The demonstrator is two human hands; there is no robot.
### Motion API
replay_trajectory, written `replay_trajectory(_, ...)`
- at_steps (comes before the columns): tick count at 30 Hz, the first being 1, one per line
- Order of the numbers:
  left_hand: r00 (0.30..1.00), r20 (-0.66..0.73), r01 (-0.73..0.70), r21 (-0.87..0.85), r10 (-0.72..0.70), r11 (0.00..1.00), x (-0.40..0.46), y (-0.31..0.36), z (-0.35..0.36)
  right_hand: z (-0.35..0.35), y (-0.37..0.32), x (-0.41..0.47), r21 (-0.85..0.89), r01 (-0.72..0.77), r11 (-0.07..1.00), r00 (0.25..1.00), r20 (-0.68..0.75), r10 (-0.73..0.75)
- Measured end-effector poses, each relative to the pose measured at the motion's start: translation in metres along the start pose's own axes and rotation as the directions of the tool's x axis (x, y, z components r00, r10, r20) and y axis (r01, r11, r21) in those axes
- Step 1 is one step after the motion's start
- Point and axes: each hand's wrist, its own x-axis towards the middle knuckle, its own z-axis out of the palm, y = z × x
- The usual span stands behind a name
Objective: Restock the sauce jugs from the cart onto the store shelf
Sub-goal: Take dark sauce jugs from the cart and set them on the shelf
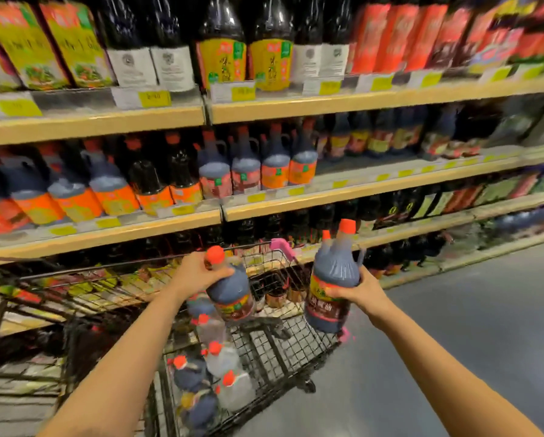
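Two hands (198, 272), two held dark jugs (333, 288), one wire cart (283, 351)

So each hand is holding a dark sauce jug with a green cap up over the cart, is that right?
Not quite: the caps are red-orange, not green. The head view shows the left hand gripping one dark sauce jug near its neck and the right hand holding the other jug by its body, both over the wire cart.

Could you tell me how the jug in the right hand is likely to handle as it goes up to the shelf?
The dark jug looks full nearly to its neck, so probably heavy. The right hand grips its smooth body rather than the handle, so it may slip. Being tall and narrow-necked, it could tip if set down unevenly.
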Motion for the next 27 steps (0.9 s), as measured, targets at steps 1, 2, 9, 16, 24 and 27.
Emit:
replay_trajectory(1, 1.000, 0.009, -0.006, -0.009, 0.006, 1.000, 0.000, 0.016, 0.015, -0.020, -0.001, -0.005, -0.013, 0.001, 1.000, 1.000, -0.003, -0.001)
replay_trajectory(2, 1.000, 0.021, -0.017, -0.016, 0.017, 1.000, 0.001, 0.031, 0.031, -0.040, -0.001, -0.010, -0.015, 0.013, 1.000, 1.000, -0.001, -0.013)
replay_trajectory(9, 0.997, 0.052, -0.055, -0.051, 0.057, 0.997, 0.005, 0.150, 0.132, -0.171, 0.006, -0.030, -0.021, 0.028, 0.999, 0.997, -0.070, -0.030)
replay_trajectory(16, 0.993, 0.111, -0.034, -0.092, 0.044, 0.995, 0.045, 0.217, 0.190, -0.252, 0.015, -0.006, -0.023, 0.055, 0.998, 0.994, -0.091, -0.057)
replay_trajectory(24, 0.997, 0.068, -0.029, -0.070, 0.034, 0.997, 0.123, 0.239, 0.215, -0.288, -0.003, 0.078, -0.054, 0.108, 0.993, 0.992, -0.063, -0.111)
replay_trajectory(27, 0.999, 0.031, -0.008, -0.102, 0.011, 0.995, 0.156, 0.244, 0.210, -0.295, -0.024, 0.119, -0.066, 0.126, 0.990, 0.992, -0.002, -0.126)
